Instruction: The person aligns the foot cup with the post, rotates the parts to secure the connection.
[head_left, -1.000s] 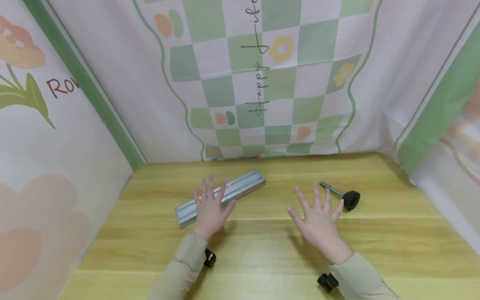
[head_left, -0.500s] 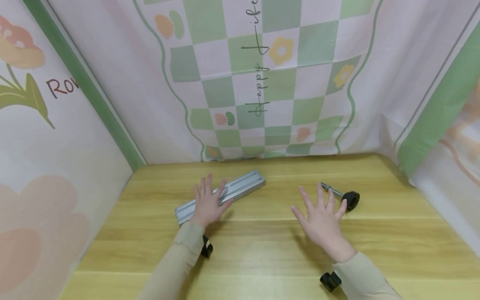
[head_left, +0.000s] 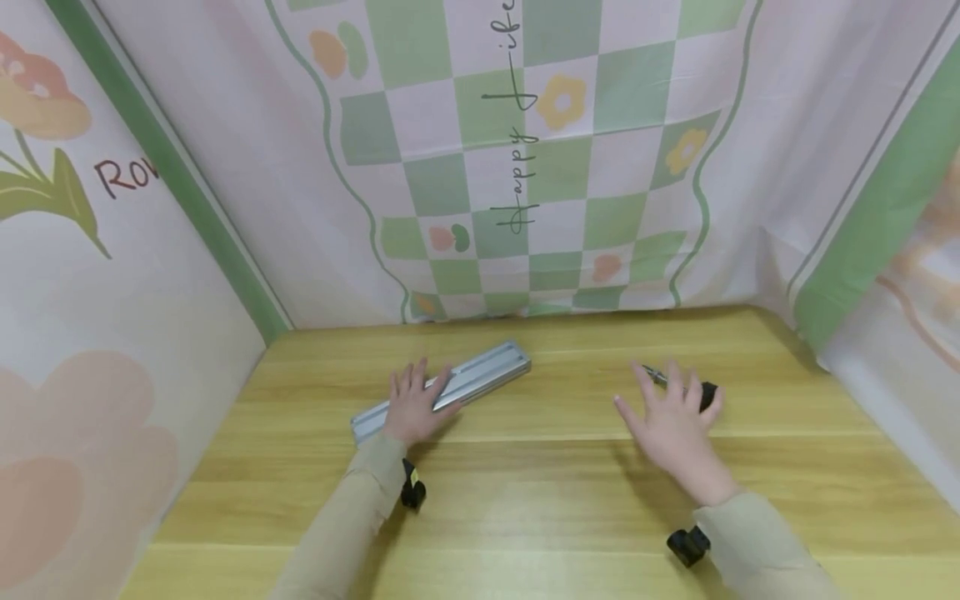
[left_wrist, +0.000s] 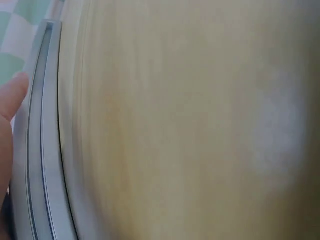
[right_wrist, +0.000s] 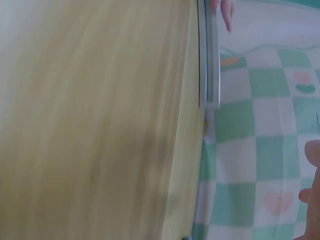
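Note:
A silver aluminium profile (head_left: 487, 371) with long grooves lies slantwise on the table, left of centre. Over its left half is my left hand (head_left: 414, 412), fingers extended and thumb apart; whether it touches is hard to tell. The left wrist view has part of that hand (left_wrist: 11, 105) beside the grooved profile (left_wrist: 42, 140). Off to the right, my right hand (head_left: 678, 429) hovers with spread fingers by a levelling foot (head_left: 708, 396), a threaded metal rod with a round black base. The hand partly hides it. Nothing is gripped in either hand.
The wood-grain table (head_left: 525, 500) ends at a checkered green-and-white cloth (head_left: 555, 167) hanging behind it. Printed panels (head_left: 112, 375) close off the left and right sides. A small black camera (head_left: 688, 546) sits at the right wrist, and another black camera (head_left: 412, 492) at the left.
My right hand has moved right, and its fingers now cover part of the levelling foot. My left hand has shifted slightly left and come lower over the profile. Both objects have stayed put.

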